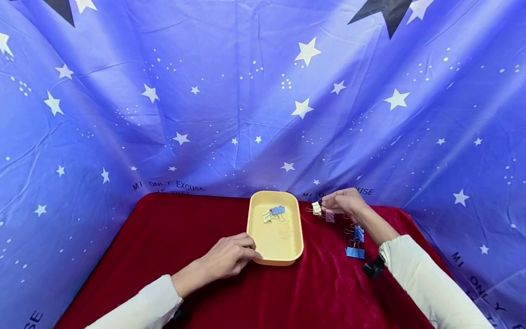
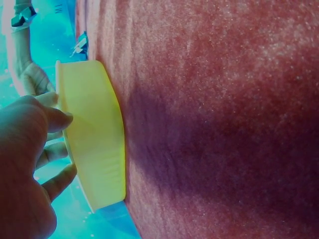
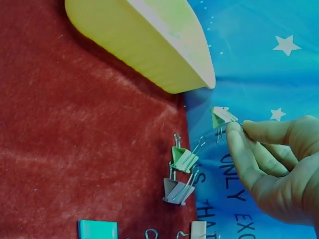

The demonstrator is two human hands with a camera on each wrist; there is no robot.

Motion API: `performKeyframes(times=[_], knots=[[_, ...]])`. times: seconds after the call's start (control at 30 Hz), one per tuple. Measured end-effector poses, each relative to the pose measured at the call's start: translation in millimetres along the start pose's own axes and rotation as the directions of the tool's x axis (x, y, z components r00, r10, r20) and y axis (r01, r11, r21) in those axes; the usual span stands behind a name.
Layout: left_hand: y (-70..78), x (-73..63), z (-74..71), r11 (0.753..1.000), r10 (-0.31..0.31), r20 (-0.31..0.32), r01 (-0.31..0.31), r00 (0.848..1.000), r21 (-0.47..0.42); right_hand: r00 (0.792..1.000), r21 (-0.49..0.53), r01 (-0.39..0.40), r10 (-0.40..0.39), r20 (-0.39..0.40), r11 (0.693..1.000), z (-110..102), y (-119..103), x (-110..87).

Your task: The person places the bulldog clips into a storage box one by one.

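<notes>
My right hand (image 1: 345, 202) pinches a pale yellow-green binder clip (image 3: 223, 117) by its wire end, raised at the right of a yellow plastic tray (image 1: 275, 262). My left hand (image 1: 230, 256) holds the tray's rim at the near left corner, with a fingertip against the outer wall (image 2: 97, 134) in the left wrist view. Inside the tray lie a blue binder clip (image 1: 278, 210) and a pale yellow one (image 1: 267, 217). Below the right hand, a green clip (image 3: 184, 160) and a purple clip (image 3: 178, 192) sit on the cloth.
Two blue binder clips, one farther (image 1: 359, 233) and one nearer (image 1: 355, 252), lie beneath the right forearm. Dark red velvet cloth (image 1: 172, 233) covers the table. A blue star-printed curtain (image 1: 238, 91) hangs close behind the table and along both sides.
</notes>
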State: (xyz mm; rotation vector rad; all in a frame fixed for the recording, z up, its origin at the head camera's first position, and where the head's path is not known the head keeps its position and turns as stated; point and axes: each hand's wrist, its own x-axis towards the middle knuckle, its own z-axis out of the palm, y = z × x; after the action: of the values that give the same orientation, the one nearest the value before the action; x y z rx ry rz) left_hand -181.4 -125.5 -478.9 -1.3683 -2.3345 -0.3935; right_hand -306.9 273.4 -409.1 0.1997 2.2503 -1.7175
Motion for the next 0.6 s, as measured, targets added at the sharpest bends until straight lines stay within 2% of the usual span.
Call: performKeyframes(times=[0.6], knots=[[-1.5,0.6,0.6,1.0,0.001,-0.004,-0.001,1.0,-0.018,0.997,0.021,0.081,-0.08,-0.018,0.997,30.9,-17.1,3.4]])
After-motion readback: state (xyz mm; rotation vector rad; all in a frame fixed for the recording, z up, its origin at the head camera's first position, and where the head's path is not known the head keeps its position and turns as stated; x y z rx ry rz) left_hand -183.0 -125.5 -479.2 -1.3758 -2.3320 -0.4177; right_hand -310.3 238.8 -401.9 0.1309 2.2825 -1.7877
